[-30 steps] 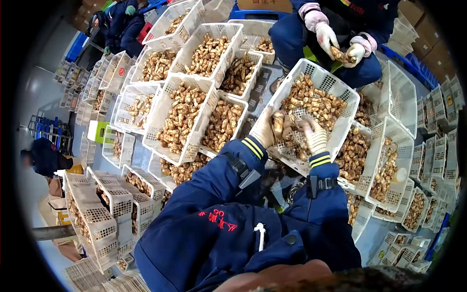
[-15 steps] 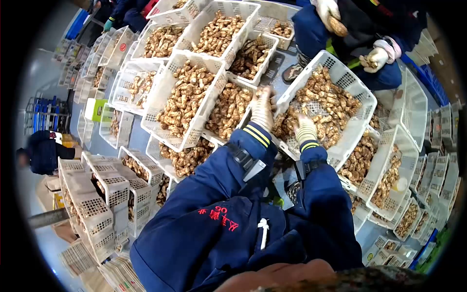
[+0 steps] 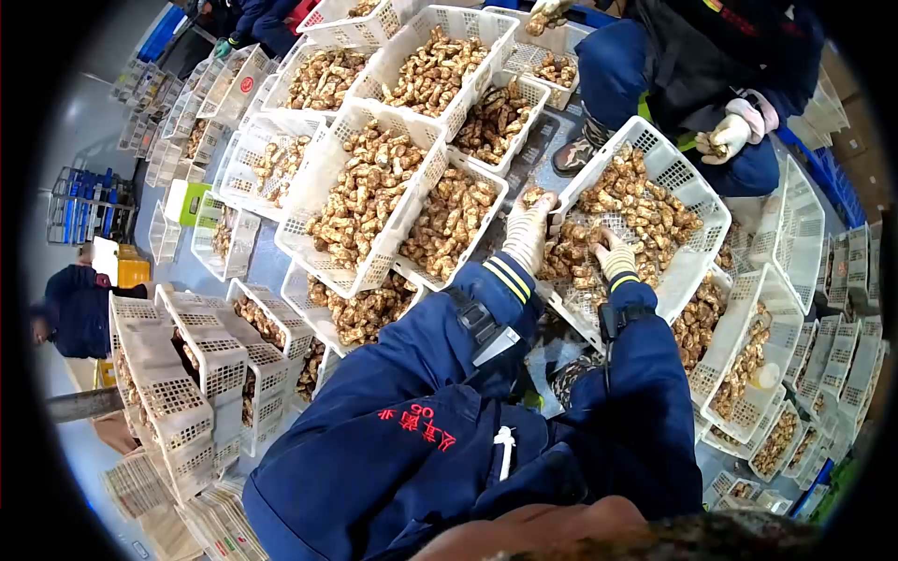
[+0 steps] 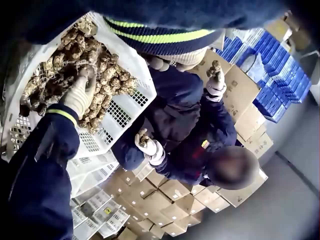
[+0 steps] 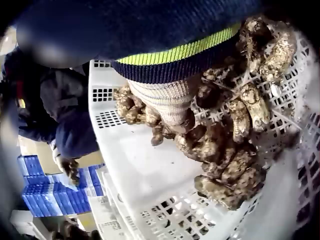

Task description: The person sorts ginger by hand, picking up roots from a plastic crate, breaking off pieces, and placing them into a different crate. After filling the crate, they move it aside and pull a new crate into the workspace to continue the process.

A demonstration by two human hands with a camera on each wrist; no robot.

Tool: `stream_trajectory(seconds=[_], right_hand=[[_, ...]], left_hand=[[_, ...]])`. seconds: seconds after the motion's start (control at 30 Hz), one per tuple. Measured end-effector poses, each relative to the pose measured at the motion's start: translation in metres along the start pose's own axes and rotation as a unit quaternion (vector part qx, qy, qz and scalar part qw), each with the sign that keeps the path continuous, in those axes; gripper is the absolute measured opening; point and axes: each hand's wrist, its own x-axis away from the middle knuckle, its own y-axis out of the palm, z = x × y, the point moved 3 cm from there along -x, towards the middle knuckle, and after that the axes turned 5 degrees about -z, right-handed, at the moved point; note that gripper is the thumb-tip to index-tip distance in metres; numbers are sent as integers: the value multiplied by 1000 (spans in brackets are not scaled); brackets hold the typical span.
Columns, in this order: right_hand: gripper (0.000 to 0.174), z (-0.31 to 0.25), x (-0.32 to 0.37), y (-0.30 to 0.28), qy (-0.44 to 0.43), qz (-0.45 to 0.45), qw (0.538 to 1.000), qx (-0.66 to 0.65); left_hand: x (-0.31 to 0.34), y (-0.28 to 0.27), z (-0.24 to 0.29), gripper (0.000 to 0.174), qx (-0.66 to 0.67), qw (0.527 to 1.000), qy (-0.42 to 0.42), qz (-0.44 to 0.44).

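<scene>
My gloved left hand (image 3: 526, 236) is raised at the near left rim of a white perforated crate (image 3: 687, 248), gripping a brown mushroom (image 3: 534, 195) at its fingertips. Only its knitted glove (image 4: 192, 57) shows below the cuff in the left wrist view. Inside the crate, my gloved right hand (image 3: 615, 254) reaches down among brown and cream mushrooms (image 3: 641, 201), its fingers curled at a mushroom. The left wrist view shows this right hand (image 4: 80, 95) from the side. Its fingertips are largely hidden by the glove in the right wrist view, where mushrooms (image 5: 230, 175) lie beside it.
Crates of mushrooms (image 3: 365, 196) stand close on the left, and another crate (image 3: 744, 346) stands on the right. Across from me sits a person (image 4: 175, 120) with mushrooms in both gloved hands. Stacked crates (image 3: 164, 393) rise at lower left; cardboard boxes (image 4: 150, 200) lie behind the person.
My right hand has lowered from above the crate into the mushrooms. My left hand turned away toward the rim, then back slightly right. The other person's one hand moved outward with a mushroom.
</scene>
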Motion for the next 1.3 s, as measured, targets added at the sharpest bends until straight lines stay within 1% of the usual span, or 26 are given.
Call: stream_trajectory(seconds=[0.07,0.1,0.13,0.17,0.2,0.23,0.27,0.3,0.37,0.43,0.47,0.5,0.57,0.6,0.7,0.73,0.77,0.83,0.87,0.93,0.97,1.03,1.1,1.13,1.2,1.3], right_hand=[[57,4,10,-11,25,-17,994,-102],[58,4,15,-19,36,-30,989,-137],[64,2,24,-20,46,-80,924,-372],[65,0,33,-27,50,-87,886,-453],[64,-8,43,-34,60,-100,848,-516],[63,-20,54,-41,70,-113,806,-577],[62,-34,65,-52,29,-140,782,-607],[60,-36,66,-49,20,-156,735,-660],[58,-67,82,-62,10,-170,707,-686],[58,-85,91,-61,3,-157,712,-685],[56,-85,91,-56,5,-135,703,-698],[53,-87,92,-54,8,-113,694,-711],[51,-88,96,-54,36,-128,704,-698],[50,-89,97,-55,50,-136,708,-691],[50,-83,90,-62,36,-71,774,-629],[50,-94,90,-69,59,-11,802,-594],[54,-80,85,-71,26,5,852,-522],[62,-97,91,-77,-85,46,848,-521],[68,-105,95,-79,-122,23,825,-551],[65,-109,94,-78,-130,16,839,-528],[63,-111,94,-78,-134,13,846,-516],[56,-105,92,-76,-134,-19,838,-528],[54,-103,93,-77,-132,-28,825,-548],[55,-105,92,-78,-133,-4,844,-520],[56,-116,101,-81,-116,-10,816,-566],[56,-117,100,-80,-116,-36,777,-617]], left_hand=[[-1,0,-4,37,-5,1000,-7,-7],[-4,-2,-6,32,-5,999,-30,-42],[-6,-2,-10,31,9,998,-45,-49],[-8,-1,-15,30,24,996,-59,-56],[-9,1,-19,30,24,991,-38,-128],[-8,3,-19,33,-27,985,-72,-153],[-6,6,-20,37,-51,983,-80,-159],[-2,12,-19,40,-75,979,-88,-165],[2,17,-18,56,-94,960,-93,-248],[14,31,-11,58,-55,934,-118,-334],[18,34,-11,60,-49,928,-112,-351],[16,32,-15,59,-52,924,-140,-352],[10,25,-23,58,-56,913,-197,-354],[20,31,-15,52,-56,918,-188,-344],[27,33,-9,43,-5,918,-241,-315],[30,33,-7,38,-17,931,-246,-271],[30,31,-8,37,14,934,-260,-244],[27,29,-7,37,43,908,-298,-291],[26,28,-9,38,34,913,-299,-277],[31,33,-8,40,15,921,-299,-248],[26,26,-11,42,-2,884,-319,-341],[34,30,-7,43,-30,881,-325,-344],[33,30,-12,44,16,874,-331,-355],[34,32,-11,45,17,877,-322,-357],[34,32,-10,47,13,872,-314,-375],[30,29,-15,47,0,882,-307,-357]])
